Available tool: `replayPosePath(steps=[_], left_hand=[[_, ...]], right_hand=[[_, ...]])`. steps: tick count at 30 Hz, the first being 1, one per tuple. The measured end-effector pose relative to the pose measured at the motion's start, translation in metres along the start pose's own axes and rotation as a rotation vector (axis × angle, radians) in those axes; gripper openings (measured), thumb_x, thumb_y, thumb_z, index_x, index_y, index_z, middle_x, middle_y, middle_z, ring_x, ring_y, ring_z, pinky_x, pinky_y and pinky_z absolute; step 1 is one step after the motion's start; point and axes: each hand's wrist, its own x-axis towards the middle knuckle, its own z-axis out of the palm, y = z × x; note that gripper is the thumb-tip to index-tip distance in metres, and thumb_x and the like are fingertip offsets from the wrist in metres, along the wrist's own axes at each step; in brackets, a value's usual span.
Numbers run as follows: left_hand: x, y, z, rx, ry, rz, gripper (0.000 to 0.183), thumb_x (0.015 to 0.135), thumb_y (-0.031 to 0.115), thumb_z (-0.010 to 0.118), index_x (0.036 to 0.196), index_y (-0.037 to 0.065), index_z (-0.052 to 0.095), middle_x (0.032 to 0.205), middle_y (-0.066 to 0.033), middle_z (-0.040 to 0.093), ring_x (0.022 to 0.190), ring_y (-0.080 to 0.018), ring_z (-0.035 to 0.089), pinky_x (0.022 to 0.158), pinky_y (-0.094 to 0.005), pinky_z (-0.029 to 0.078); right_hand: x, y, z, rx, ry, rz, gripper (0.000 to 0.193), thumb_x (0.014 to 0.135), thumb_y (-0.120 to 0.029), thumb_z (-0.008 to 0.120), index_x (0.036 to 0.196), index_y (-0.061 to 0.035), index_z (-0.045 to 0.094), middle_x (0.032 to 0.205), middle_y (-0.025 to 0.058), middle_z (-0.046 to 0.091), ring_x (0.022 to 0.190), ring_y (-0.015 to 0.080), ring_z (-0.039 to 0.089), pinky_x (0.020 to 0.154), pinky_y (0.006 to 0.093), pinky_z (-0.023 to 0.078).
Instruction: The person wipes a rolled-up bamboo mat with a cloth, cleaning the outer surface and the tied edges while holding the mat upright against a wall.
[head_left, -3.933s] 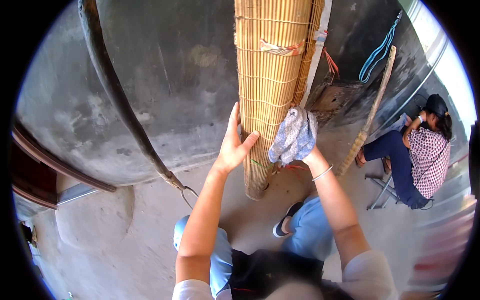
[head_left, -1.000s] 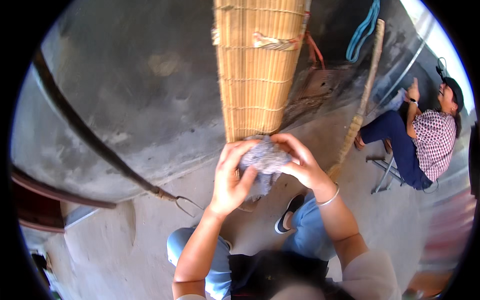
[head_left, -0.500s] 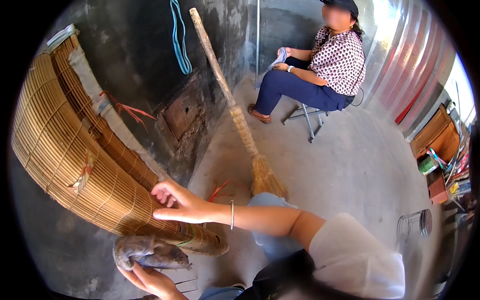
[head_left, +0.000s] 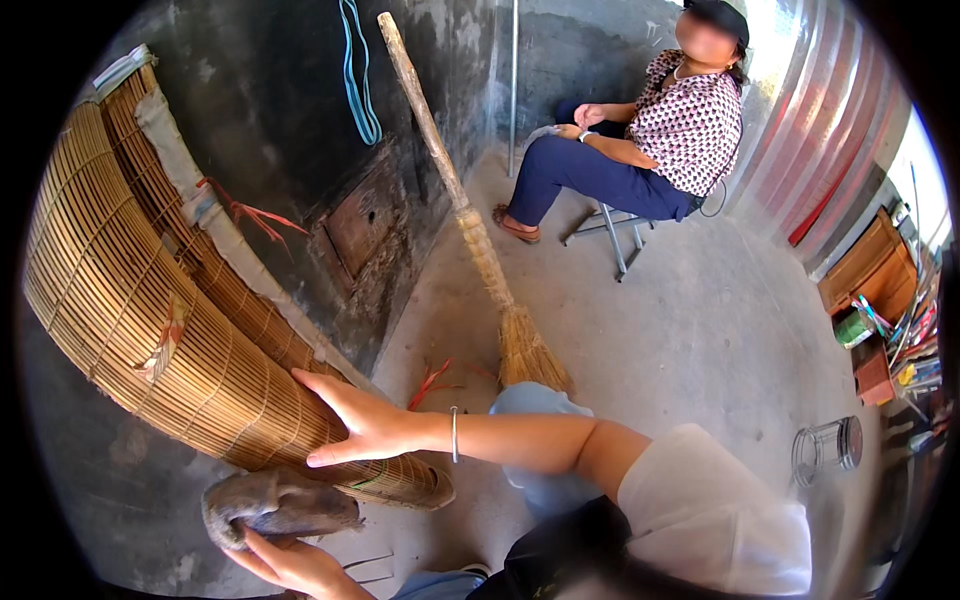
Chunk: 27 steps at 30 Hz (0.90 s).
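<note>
A rolled bamboo-slat mat (head_left: 185,320) with cloth edging leans along the left side, its lower end near the floor. My right hand (head_left: 375,422), a bracelet on its wrist, is at the lower part of the roll with thumb and fingers spread apart, touching it. Below, my left hand (head_left: 295,562) grips a crumpled grey-brown rag (head_left: 280,503) close under the mat's lower edge. Part of the left fingers is hidden by the rag.
A straw broom (head_left: 480,250) stands upright ahead. Beyond it a person (head_left: 690,120) sits on a folding stool (head_left: 622,230). A wire-and-clear container (head_left: 828,448) lies at right, with clutter near a wooden cabinet (head_left: 868,268). Blue straps (head_left: 362,90) hang on the wall.
My right hand's fingers have opened wider on the mat. My left hand has shifted left with the rag. The seated person leans back, their hands changed in position.
</note>
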Motion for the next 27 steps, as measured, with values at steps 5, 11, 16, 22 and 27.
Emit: replayPosePath(steps=[5, 11, 16, 22, 27], left_hand=[[0.017, -0.01, -0.035, 0.704, 0.067, 0.369, 0.047, 0.088, 0.0, 0.046, 0.135, 0.0, 0.05, 0.143, -0.02, 0.04, 0.128, -0.0339, 0.046, 0.104, -0.04, 0.042], [0.012, -0.015, -0.031, 0.825, 0.065, 0.289, 0.063, 0.077, -0.013, 0.047, 0.138, 0.001, 0.046, 0.14, -0.021, 0.041, 0.125, -0.0345, 0.049, 0.093, -0.0377, 0.054], [0.009, -0.003, -0.026, 0.663, 0.055, 0.242, 0.05, 0.086, 0.009, 0.047, 0.136, 0.003, 0.05, 0.139, -0.0187, 0.043, 0.129, -0.0331, 0.044, 0.105, -0.0408, 0.039], [0.01, -0.007, -0.023, 0.623, 0.028, 0.269, 0.047, 0.091, 0.006, 0.044, 0.138, 0.004, 0.048, 0.14, -0.018, 0.041, 0.128, -0.032, 0.045, 0.1, -0.0395, 0.045], [0.012, -0.002, -0.012, 0.072, 0.079, 0.055, 0.04, 0.102, 0.015, 0.036, 0.138, 0.002, 0.046, 0.139, -0.0157, 0.04, 0.128, -0.0278, 0.044, 0.099, -0.0382, 0.046]], right_hand=[[0.005, 0.004, 0.015, -0.002, -0.004, -0.014, 0.107, 0.077, -0.039, 0.078, 0.148, 0.0055, 0.011, 0.149, 0.0278, 0.026, 0.138, 0.0372, 0.03, 0.114, 0.0414, 0.026], [0.003, 0.007, 0.018, -0.005, 0.003, 0.005, 0.109, 0.077, -0.037, 0.079, 0.149, 0.0051, 0.008, 0.15, 0.028, 0.023, 0.14, 0.0374, 0.027, 0.116, 0.0415, 0.023], [0.005, 0.007, 0.02, 0.008, 0.006, -0.009, 0.109, 0.078, -0.035, 0.079, 0.149, 0.0046, 0.006, 0.151, 0.0283, 0.022, 0.14, 0.0373, 0.025, 0.116, 0.0414, 0.022], [0.003, 0.008, 0.019, -0.003, 0.026, -0.027, 0.111, 0.077, -0.034, 0.079, 0.149, 0.005, 0.005, 0.151, 0.0286, 0.02, 0.141, 0.0372, 0.024, 0.116, 0.0409, 0.021], [0.002, 0.005, 0.016, -0.012, 0.006, -0.002, 0.112, 0.077, -0.034, 0.08, 0.149, 0.0045, 0.003, 0.152, 0.0288, 0.019, 0.142, 0.0372, 0.023, 0.117, 0.0411, 0.021]])
